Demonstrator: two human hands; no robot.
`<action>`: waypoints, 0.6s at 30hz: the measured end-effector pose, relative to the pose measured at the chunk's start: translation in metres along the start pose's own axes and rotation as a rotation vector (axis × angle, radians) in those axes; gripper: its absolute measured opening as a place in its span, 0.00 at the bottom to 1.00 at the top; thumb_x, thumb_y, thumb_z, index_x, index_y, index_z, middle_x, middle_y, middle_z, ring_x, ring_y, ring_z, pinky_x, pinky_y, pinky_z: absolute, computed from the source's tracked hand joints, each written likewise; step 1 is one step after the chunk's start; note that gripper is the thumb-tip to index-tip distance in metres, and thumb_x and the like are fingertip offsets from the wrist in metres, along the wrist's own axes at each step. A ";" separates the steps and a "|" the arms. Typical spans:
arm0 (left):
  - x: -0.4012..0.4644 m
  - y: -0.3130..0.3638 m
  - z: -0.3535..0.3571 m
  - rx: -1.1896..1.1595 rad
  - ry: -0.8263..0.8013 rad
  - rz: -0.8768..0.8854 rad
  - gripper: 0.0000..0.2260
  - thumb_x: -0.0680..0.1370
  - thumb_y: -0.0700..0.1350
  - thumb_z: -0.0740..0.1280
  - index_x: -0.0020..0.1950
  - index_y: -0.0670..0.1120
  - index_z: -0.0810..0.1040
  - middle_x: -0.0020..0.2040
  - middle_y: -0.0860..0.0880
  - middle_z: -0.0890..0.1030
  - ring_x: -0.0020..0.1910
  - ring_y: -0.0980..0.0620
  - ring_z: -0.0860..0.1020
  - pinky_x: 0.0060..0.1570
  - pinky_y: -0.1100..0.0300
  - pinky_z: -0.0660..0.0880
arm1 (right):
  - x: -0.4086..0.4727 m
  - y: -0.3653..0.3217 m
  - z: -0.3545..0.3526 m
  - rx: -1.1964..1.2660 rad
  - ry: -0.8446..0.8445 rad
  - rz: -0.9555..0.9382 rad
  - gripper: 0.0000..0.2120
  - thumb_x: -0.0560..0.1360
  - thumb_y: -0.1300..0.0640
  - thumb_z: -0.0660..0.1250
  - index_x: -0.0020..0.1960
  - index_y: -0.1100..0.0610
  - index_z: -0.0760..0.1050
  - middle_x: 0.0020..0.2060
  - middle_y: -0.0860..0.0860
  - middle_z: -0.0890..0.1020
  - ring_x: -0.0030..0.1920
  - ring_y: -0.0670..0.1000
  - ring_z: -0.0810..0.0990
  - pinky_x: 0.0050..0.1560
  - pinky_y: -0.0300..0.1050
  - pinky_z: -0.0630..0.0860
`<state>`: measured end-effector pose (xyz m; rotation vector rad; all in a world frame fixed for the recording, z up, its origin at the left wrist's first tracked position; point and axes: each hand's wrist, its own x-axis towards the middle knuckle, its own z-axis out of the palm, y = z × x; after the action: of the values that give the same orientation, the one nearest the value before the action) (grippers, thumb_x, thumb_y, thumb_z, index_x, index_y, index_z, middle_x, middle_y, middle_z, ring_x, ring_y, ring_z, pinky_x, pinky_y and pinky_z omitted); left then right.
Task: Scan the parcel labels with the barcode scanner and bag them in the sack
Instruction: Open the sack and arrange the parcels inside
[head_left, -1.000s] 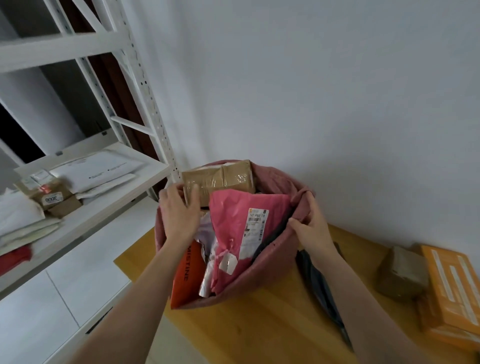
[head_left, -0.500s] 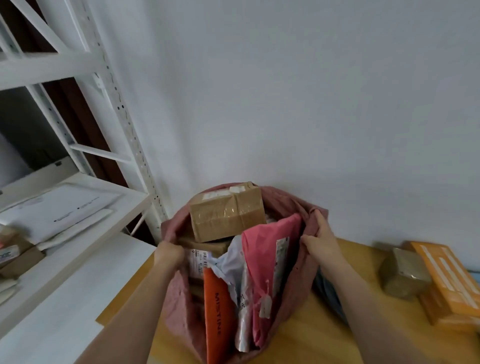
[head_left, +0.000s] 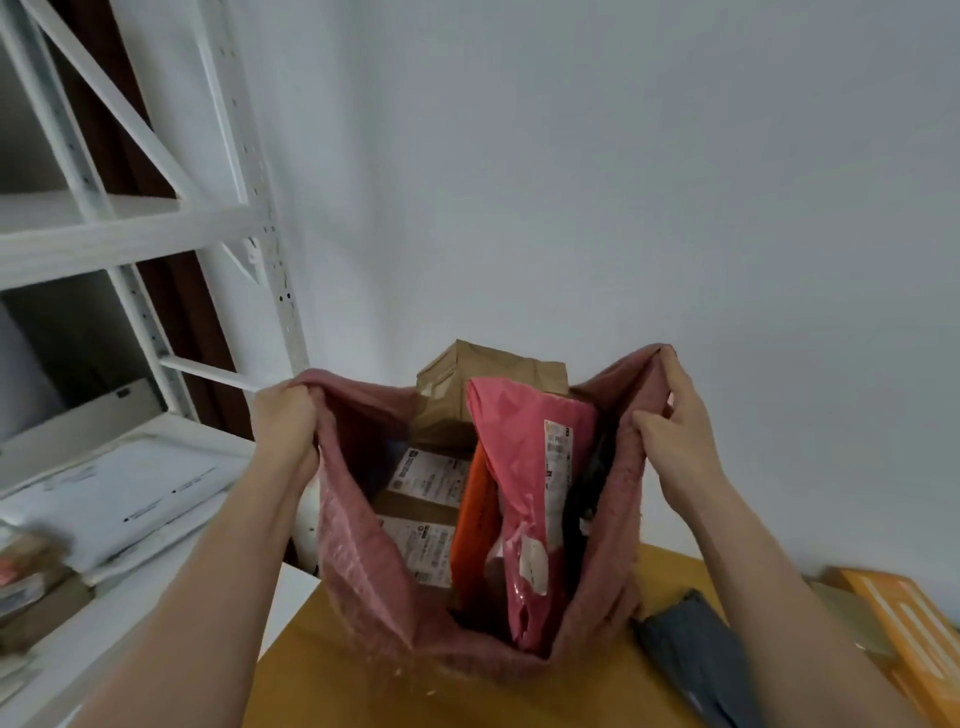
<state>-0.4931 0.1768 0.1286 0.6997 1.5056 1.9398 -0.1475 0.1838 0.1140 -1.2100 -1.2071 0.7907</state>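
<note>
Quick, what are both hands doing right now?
Left hand: grips the left rim of the pink woven sack.
Right hand: grips the sack's right rim.

A single view is given, taken from a wide-angle camera worn on the head. It is aimed forward and somewhat down, so both forearms are seen entering from the bottom edge toward the sack (head_left: 363, 561), which is held close and fills the lower centre. The wooden worktop (head_left: 337, 670) is cut off at the bottom edge. The white wall (head_left: 571, 182) takes up the upper half, and the shelving (head_left: 130, 239) is caught along the left edge, bowed by the lens.
</note>
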 end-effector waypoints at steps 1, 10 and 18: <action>0.004 0.004 -0.003 -0.026 0.017 0.014 0.14 0.75 0.30 0.58 0.33 0.43 0.71 0.24 0.50 0.70 0.23 0.56 0.68 0.20 0.68 0.63 | 0.002 -0.006 -0.001 0.016 0.011 -0.031 0.40 0.73 0.73 0.57 0.79 0.45 0.56 0.75 0.46 0.65 0.69 0.50 0.72 0.66 0.57 0.74; 0.018 -0.073 -0.038 0.322 0.025 -0.146 0.05 0.72 0.35 0.65 0.36 0.39 0.78 0.35 0.42 0.74 0.37 0.48 0.71 0.40 0.54 0.68 | 0.018 0.021 -0.003 0.010 0.292 0.154 0.27 0.72 0.73 0.60 0.71 0.62 0.71 0.67 0.58 0.77 0.65 0.55 0.75 0.70 0.51 0.70; 0.008 -0.076 -0.012 0.475 -0.127 -0.187 0.14 0.79 0.41 0.61 0.33 0.48 0.71 0.43 0.40 0.77 0.44 0.47 0.74 0.44 0.54 0.68 | 0.025 0.041 -0.005 -0.002 0.254 0.207 0.22 0.74 0.70 0.63 0.68 0.62 0.74 0.59 0.55 0.80 0.58 0.52 0.78 0.61 0.44 0.73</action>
<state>-0.4975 0.1897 0.0529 0.8270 1.8952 1.3828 -0.1312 0.2150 0.0814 -1.4061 -0.8853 0.7599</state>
